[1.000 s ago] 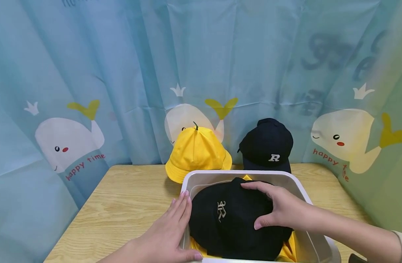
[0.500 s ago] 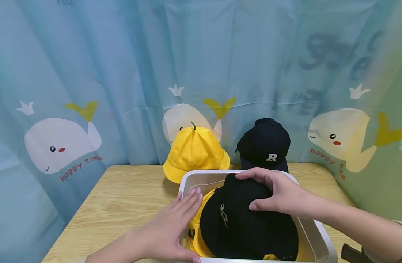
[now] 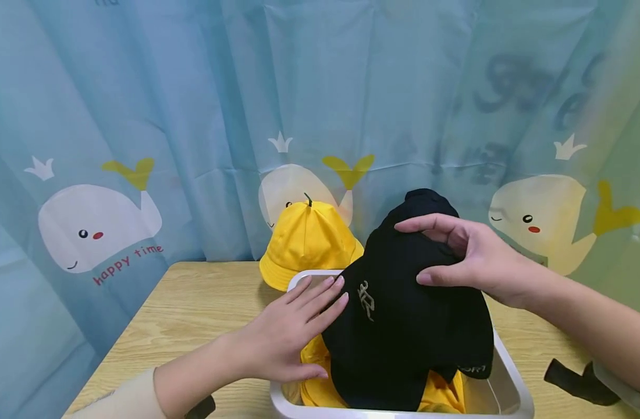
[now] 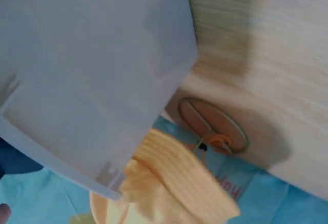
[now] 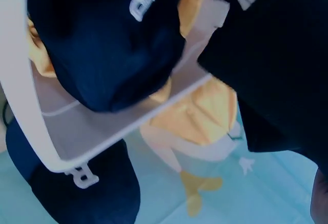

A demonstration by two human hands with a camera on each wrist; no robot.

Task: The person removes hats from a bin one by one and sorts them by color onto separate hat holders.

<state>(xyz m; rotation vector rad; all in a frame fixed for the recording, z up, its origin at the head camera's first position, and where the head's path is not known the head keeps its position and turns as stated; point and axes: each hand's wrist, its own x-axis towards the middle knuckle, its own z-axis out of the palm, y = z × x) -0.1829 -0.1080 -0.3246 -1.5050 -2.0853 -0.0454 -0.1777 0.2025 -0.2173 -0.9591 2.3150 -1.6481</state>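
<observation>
A black baseball cap (image 3: 398,331) with gold embroidered lettering hangs tilted over the white plastic bin (image 3: 514,378). My right hand (image 3: 479,262) grips its crown between thumb and fingers. Beside the brim is my left hand (image 3: 283,334), its fingers extended; whether the fingertips touch the cap I cannot tell. Seen from the right wrist, the held cap (image 5: 277,65) is a dark shape at the right. A navy cap (image 5: 113,44) with a white R lies inside the bin, with yellow fabric around it. Yellow cloth (image 3: 320,361) also shows inside the bin from above.
Behind the bin a yellow bucket hat (image 3: 309,241) sits on the wooden table (image 3: 205,308). Another navy cap (image 5: 84,193) with an R stands at the back right, mostly covered in the head view. A blue whale-print curtain (image 3: 220,116) closes off the back.
My right hand has lifted the black cap up out of the bin, tilting it and uncovering yellow cloth. The left hand has moved off the bin's left rim, rightward toward the brim.
</observation>
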